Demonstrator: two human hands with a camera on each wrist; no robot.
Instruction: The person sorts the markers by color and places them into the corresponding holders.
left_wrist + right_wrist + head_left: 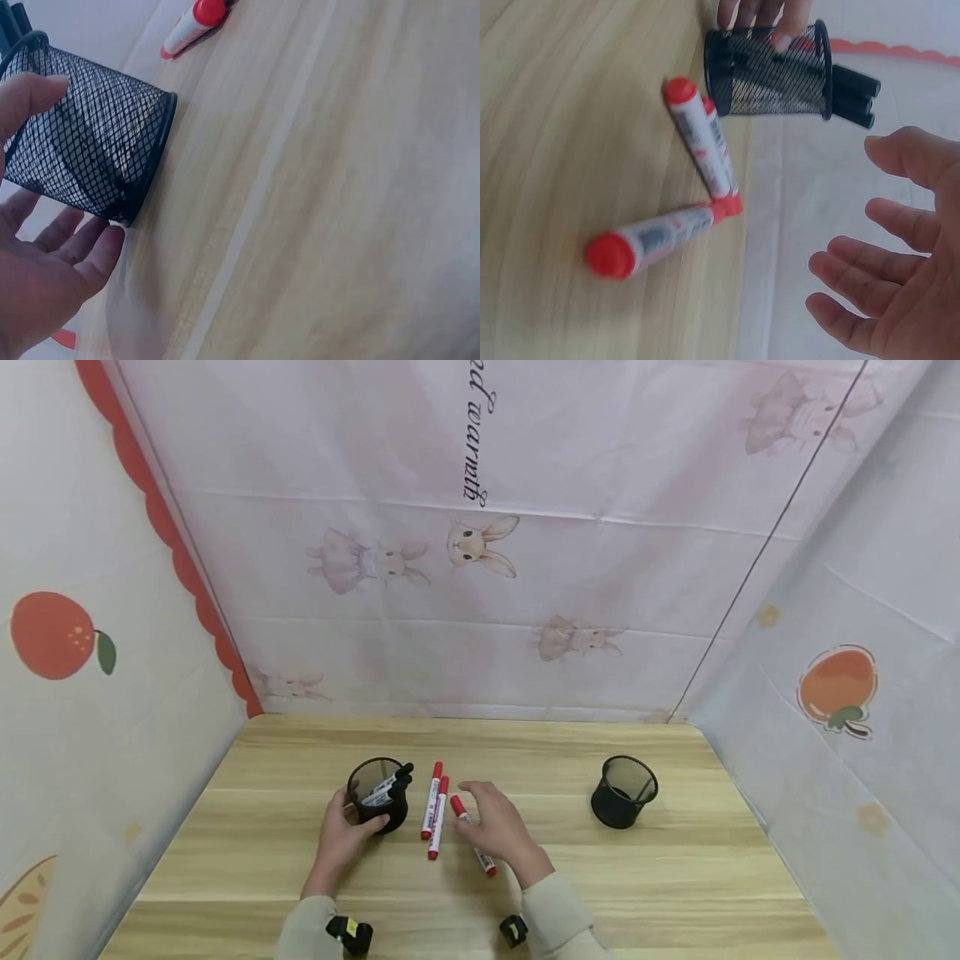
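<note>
A black mesh pen cup [380, 814] stands on the table with several black markers [384, 790] leaning inside it, their ends above the rim. My left hand [343, 835] holds this cup from its left side, thumb [34, 101] on the near wall and fingers around the other side. Three white markers with red caps lie to the cup's right: two side by side [431, 802] [439, 818] and one slanted marker [483, 856]. Over the slanted one hovers my right hand [498, 827], fingers spread and nothing in them; the hand partly hides that marker.
Farther right on the wooden table [675, 877] stands a second black mesh cup [618, 806], with no pens showing in it. Printed cloth walls [480, 677] rise behind the table and on both sides. Black wrist cameras [350, 935] are worn on both wrists.
</note>
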